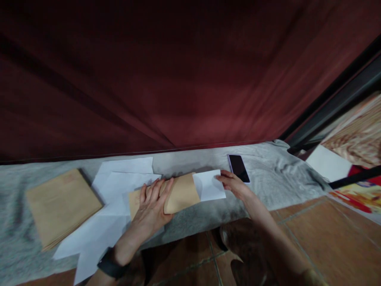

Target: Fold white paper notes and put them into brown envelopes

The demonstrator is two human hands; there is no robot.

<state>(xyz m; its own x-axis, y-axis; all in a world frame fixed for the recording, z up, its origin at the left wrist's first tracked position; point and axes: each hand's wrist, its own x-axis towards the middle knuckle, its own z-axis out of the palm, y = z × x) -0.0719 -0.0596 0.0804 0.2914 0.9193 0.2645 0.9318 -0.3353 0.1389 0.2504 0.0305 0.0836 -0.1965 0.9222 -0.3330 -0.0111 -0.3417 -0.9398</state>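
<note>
A brown paper envelope [182, 195] lies lengthwise in front of me, bulging upward in the middle. My left hand [153, 202] is over its left part, fingers across the top and thumb by the lower edge, holding it. From the envelope's right end sticks a folded white sheet of paper [210, 186]; its left part is hidden inside. My right hand [231, 182] pinches the sheet at its right edge. Several loose white sheets [101, 226] lie overlapping to the left, partly under the envelope and my left forearm.
A stack of brown envelopes [64, 204] lies at the left on the grey cloth [268, 174]. A phone [239, 168] rests just beyond my right hand. Behind hangs a dark red curtain [190, 99]. A dark metal bar [336, 95] slants at the right, above a tiled floor [324, 226].
</note>
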